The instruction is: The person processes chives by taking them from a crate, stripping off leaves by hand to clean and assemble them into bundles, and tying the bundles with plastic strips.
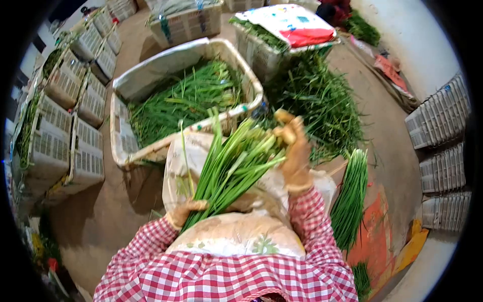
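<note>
A bunch of long green stalks [221, 171] lies across my lap over a stained pale apron [236, 234]. My left hand [185, 212], in a tan glove, is wrapped round the lower part of the bunch. Beside the upper right end of the bunch is my right hand [294, 151], gloved too, raised and blurred; its fingers are curled near the stalk ends, and whether it holds any is unclear. One thin stalk [186, 161] stands apart on the left of the bunch.
In front stands a white crate [123, 146] with green stalks [186, 95]. A leafy heap [322, 105] lies right of it, a neat bundle [350, 201] nearer me. Crates [85, 146] line the left; stacked crates [443, 166] stand right. A person [338, 9] is at the top.
</note>
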Available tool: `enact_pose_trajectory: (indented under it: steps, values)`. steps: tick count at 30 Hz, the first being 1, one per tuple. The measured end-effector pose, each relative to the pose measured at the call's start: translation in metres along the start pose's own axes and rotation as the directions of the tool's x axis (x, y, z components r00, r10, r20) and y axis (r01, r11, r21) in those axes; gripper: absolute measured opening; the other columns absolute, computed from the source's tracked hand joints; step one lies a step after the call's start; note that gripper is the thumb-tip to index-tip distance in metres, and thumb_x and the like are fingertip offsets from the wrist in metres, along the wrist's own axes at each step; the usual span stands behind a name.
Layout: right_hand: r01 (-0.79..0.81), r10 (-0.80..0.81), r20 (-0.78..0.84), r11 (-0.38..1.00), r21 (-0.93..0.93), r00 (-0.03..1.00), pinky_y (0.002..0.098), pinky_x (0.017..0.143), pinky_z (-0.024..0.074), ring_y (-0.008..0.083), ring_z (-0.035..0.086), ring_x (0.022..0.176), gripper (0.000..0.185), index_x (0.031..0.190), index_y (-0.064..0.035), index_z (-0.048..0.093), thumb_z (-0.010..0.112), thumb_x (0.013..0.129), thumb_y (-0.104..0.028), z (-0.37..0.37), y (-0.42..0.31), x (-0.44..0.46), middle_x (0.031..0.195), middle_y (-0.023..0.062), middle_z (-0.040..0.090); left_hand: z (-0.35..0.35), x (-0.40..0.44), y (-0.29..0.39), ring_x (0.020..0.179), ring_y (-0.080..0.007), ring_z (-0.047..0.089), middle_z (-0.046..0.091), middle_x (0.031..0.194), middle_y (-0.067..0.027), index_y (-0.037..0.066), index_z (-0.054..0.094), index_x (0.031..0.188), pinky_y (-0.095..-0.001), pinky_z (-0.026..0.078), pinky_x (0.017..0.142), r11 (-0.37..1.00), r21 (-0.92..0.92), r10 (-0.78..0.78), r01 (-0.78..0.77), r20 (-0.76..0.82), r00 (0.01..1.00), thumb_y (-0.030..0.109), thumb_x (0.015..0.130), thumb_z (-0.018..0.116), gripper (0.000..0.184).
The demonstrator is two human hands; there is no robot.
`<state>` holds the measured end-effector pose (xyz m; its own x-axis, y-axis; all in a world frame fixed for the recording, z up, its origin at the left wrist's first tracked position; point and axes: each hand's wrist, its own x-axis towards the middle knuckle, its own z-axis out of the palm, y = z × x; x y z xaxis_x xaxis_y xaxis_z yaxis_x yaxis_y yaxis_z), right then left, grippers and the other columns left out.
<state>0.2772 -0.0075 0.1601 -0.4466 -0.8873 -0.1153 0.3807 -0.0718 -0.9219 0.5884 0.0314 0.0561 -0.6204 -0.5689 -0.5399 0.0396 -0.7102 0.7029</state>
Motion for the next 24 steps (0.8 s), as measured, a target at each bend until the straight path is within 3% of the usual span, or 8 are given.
enact_pose_trajectory:
  steps: [2,4,7,8,11,16,20,24]
  values:
    - [0.227,-0.231,0.021,0.965,0.131,0.973,0.0197,0.039,0.0365,0.005,0.041,0.049,0.044,0.104,0.0017,0.059,0.04,0.098,-0.037,-0.016,0.02,0.034,0.057,-0.0051,0.04,0.019,-0.005,0.006,0.086,-0.0143,0.056,0.061,0.103,-0.0045,0.004,0.058,0.112,-0.0294,0.043,0.081,0.984,-0.174,-0.03,0.034,0.023,0.999,0.022,0.083,0.063,0.035]
    - [-0.071,0.007,0.183,0.936,0.344,0.983,0.0219,0.036,0.0283,0.0048,0.029,0.043,0.044,0.097,0.0024,0.06,0.04,0.098,-0.036,-0.032,0.009,0.046,0.053,-0.0083,0.028,0.011,-0.002,-0.003,0.098,-0.0165,0.06,0.061,0.113,-0.0091,0.001,0.051,0.124,-0.03,0.047,0.089,0.93,-0.362,-0.052,0.065,0.045,0.998,0.021,0.082,0.065,0.048]
    - [0.444,-0.464,0.044,0.811,-0.381,0.885,0.0191,0.033,0.0272,0.0047,0.032,0.039,0.045,0.091,0.0014,0.061,0.037,0.099,-0.036,-0.068,-0.007,0.086,0.052,-0.0058,0.038,0.004,-0.01,0.003,0.098,-0.0158,0.06,0.061,0.112,-0.008,0.002,0.051,0.123,-0.029,0.049,0.087,0.939,-0.333,-0.089,0.087,0.009,0.996,0.023,0.082,0.066,0.049]
    - [0.298,-0.301,-0.051,0.953,-0.047,0.952,0.0195,0.032,0.0254,0.0047,0.034,0.039,0.041,0.091,0.0011,0.061,0.039,0.099,-0.033,-0.072,-0.029,0.09,0.053,-0.0048,0.041,0.007,-0.013,0.009,0.098,-0.0156,0.06,0.061,0.112,-0.0078,0.002,0.051,0.124,-0.0291,0.049,0.087,0.937,-0.336,-0.103,0.099,0.006,0.995,0.023,0.082,0.066,0.049]
    - [0.418,-0.429,0.041,0.85,-0.322,0.903,0.0223,0.04,0.0328,0.007,0.041,0.048,0.029,0.09,-0.002,0.062,0.047,0.093,-0.026,-0.069,-0.054,0.082,0.063,-0.0015,0.051,-0.004,-0.014,0.01,0.099,-0.0162,0.06,0.061,0.112,-0.0081,0.001,0.049,0.125,-0.0296,0.048,0.087,0.952,-0.271,-0.15,0.139,-0.022,0.988,0.021,0.081,0.067,0.052]
    - [0.549,-0.04,0.547,0.037,-0.835,0.836,0.0305,0.064,0.05,0.0183,0.059,0.074,0.044,0.088,-0.007,0.067,0.079,0.066,-0.043,-0.006,-0.007,0.018,0.078,0.0067,0.057,0.008,-0.02,0.032,0.103,-0.0196,0.058,0.058,0.119,-0.0093,0.003,0.043,0.131,-0.0322,0.046,0.091,0.979,-0.204,-0.019,0.022,0.017,1.0,0.018,0.078,0.069,0.061]
    - [0.472,-0.033,0.6,0.652,-0.594,0.8,0.0293,0.059,0.0469,0.0154,0.056,0.071,0.04,0.099,-0.0066,0.067,0.074,0.075,-0.037,-0.007,0.032,-0.001,0.079,0.0071,0.06,-0.019,-0.025,0.034,0.108,-0.0241,0.056,0.054,0.123,-0.0145,0.0,0.036,0.136,-0.0364,0.045,0.094,0.991,-0.085,0.113,-0.107,0.072,0.991,0.014,0.071,0.071,0.075]
    - [0.459,0.099,0.698,0.687,-0.564,0.71,0.0279,0.062,0.0471,0.012,0.056,0.071,0.023,0.097,-0.0071,0.068,0.069,0.082,-0.025,-0.01,0.027,-0.005,0.078,0.0057,0.063,-0.029,-0.018,0.02,0.065,-0.0123,0.049,0.055,0.087,-0.0014,-0.002,0.045,0.128,-0.0242,0.045,0.065,0.948,-0.315,0.102,-0.055,0.137,0.985,0.01,0.078,0.068,0.056]
